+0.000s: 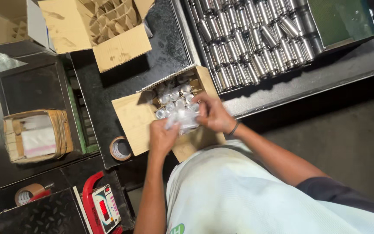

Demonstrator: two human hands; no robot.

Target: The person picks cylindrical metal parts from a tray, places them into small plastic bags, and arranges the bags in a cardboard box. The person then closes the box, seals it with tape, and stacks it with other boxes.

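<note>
An open cardboard box [131, 119] stands on a dark work surface, holding several shiny metal cylinders wrapped in clear plastic bags. My left hand [162, 136] and my right hand [213, 113] are together over the box's near side, both gripping a crumpled clear plastic bag [185, 121] with a metal part inside. A dark band circles my right wrist.
A tray [204, 56] packed with several bare metal cylinders [256, 39] sits behind the box. An empty divided carton [109, 21] lies at the back left. A tape roll [120, 148] lies beside the box; another tape roll [27, 193], a scale with red display [104, 208] and a bundle of flat cardboard [37, 135] lie left.
</note>
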